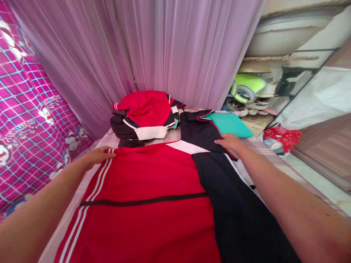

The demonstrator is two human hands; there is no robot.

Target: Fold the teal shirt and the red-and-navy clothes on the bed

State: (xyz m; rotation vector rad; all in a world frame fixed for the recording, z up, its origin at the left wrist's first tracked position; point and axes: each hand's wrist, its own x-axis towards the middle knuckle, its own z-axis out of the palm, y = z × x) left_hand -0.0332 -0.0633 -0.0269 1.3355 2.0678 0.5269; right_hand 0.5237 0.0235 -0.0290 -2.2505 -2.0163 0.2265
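A red jacket [142, 182] with white side stripes, a black zip line and a dark navy sleeve [236, 204] lies spread flat before me. My left hand [98, 155] rests flat on its far left corner by the white stripes, fingers stretched out. My right hand [231, 142] lies palm down on the navy part at the far right, fingers extended.
Behind the jacket sits a pile of red, black and white clothes [145, 115]. A teal garment [231, 124] lies at the back right. Pink curtains [153, 47] hang behind. A patterned magenta cloth [30, 109] is at left, a shoe rack [255, 95] and red bag [281, 138] at right.
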